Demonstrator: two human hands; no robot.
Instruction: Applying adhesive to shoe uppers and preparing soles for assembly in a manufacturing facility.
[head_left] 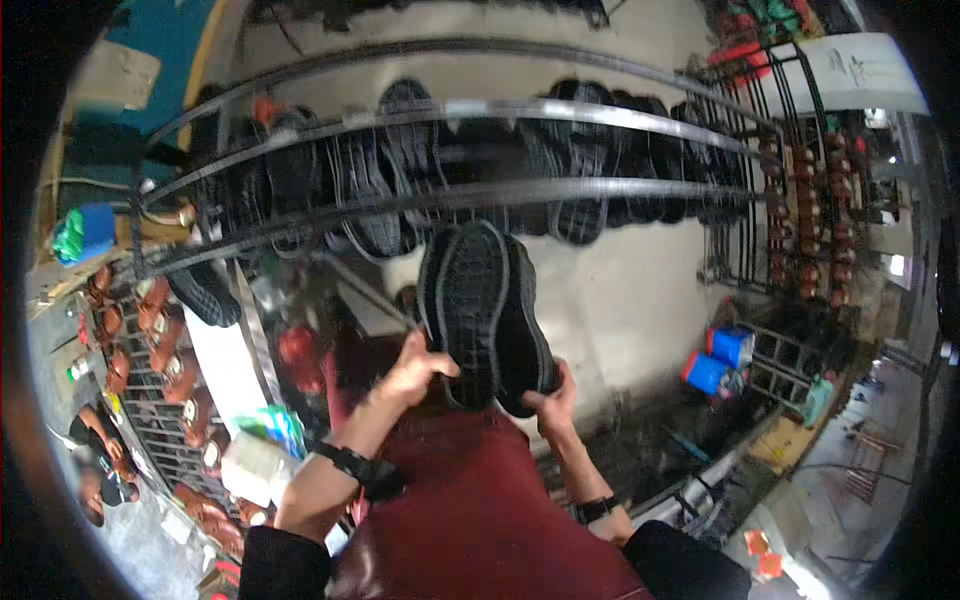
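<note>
shoes (pixel 487 315) btwn hands, rack (pixel 450 195) behind

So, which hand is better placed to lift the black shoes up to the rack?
Probably the left hand: it grips the pair of black shoes at the side, thumb across the sole. The right hand only supports the heel from below. The metal rack is directly above.

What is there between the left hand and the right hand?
In the head view, a pair of black shoes, soles facing the camera, lies between the left hand and the right hand; both hands hold it.
</note>
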